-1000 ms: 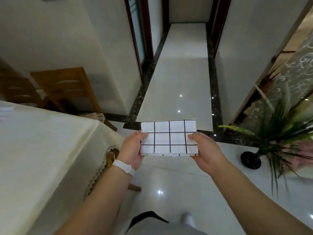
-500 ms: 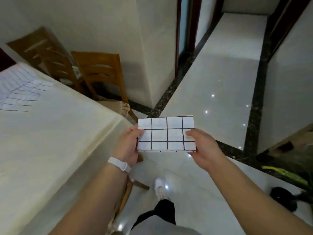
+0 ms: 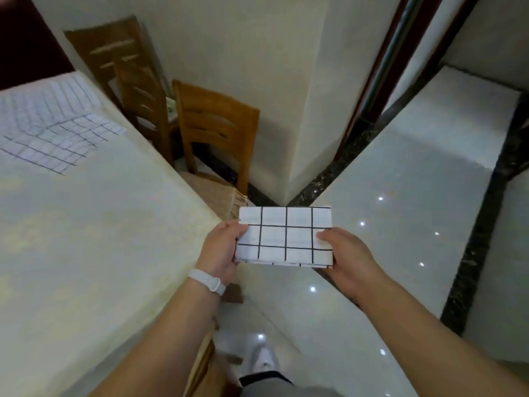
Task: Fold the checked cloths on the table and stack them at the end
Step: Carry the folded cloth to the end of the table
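We see the counter (image 3: 86,239) under a pale yellow tablecloth (image 3: 120,282) that hangs over its near edge. At its far left end lie two cloths, spread flat: a large-checked cloth (image 3: 57,144) in front, touching or overlapping a fine-checked cloth (image 3: 43,101) behind it.

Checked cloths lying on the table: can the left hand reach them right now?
Probably not yet. The left hand is busy gripping the folded cloth with the right hand, out past the table edge, and the checked cloths lie far across it.
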Demonstrator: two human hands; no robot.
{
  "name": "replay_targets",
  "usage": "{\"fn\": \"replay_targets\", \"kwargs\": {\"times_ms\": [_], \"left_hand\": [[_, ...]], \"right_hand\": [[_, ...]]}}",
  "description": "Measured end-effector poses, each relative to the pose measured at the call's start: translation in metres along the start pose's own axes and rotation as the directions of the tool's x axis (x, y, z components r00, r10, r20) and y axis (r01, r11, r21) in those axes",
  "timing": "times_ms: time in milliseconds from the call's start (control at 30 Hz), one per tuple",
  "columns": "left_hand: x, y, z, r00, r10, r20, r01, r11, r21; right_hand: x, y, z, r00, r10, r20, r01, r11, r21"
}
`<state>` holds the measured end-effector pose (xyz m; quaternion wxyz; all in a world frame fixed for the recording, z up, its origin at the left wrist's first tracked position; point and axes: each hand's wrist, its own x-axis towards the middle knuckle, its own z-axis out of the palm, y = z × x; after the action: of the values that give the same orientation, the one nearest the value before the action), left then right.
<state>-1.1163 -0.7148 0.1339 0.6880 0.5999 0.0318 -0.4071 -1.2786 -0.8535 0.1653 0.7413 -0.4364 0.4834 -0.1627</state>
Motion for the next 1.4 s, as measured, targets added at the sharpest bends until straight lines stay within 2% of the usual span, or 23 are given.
{"fn": "replay_targets", "kwargs": {"times_ms": [233,467,700,833,900,1067,1167,1267,1400], "left_hand": [[0.029,0.011,-0.074,0.981,0.038,-0.191,-0.054,0.995,-0.08],[0.023,-0.004,-0.139,0.923,-0.043,-0.383,-0.046,0.974,-0.22],[0.03,-0.019,-0.171,0.782,-0.142,-0.606,-0.076,0.945,-0.319],[0.045,-0.016,-0.168,0.659,-0.192,-0.727,-0.078,0.944,-0.32],[0.056,-0.012,-0.164,0.621,-0.217,-0.754,-0.07,0.942,-0.329],[0.087,-0.007,-0.168,0.526,-0.232,-0.818,-0.012,0.96,-0.28],[0.1,-0.005,-0.17,0.481,-0.229,-0.846,0.041,0.97,-0.239],[0.107,-0.002,-0.168,0.465,-0.242,-0.852,0.067,0.969,-0.238],[0.108,-0.005,-0.17,0.491,-0.292,-0.821,0.082,0.953,-0.29]], "right_hand": [[0.042,0.001,0.08,0.984,0.062,0.165,-0.021,0.97,-0.243],[0.074,0.027,0.146,0.932,0.176,0.317,-0.004,0.88,-0.476],[0.136,0.063,0.197,0.87,0.281,0.404,0.075,0.737,-0.672],[0.168,0.061,0.224,0.831,0.334,0.445,0.151,0.634,-0.759],[0.18,0.055,0.234,0.81,0.358,0.464,0.207,0.566,-0.798],[0.22,0.061,0.249,0.757,0.418,0.502,0.288,0.476,-0.831],[0.232,0.06,0.256,0.724,0.415,0.55,0.407,0.386,-0.828],[0.24,0.059,0.259,0.699,0.439,0.564,0.471,0.31,-0.826],[0.247,0.058,0.258,0.708,0.477,0.52,0.465,0.24,-0.852]]}}
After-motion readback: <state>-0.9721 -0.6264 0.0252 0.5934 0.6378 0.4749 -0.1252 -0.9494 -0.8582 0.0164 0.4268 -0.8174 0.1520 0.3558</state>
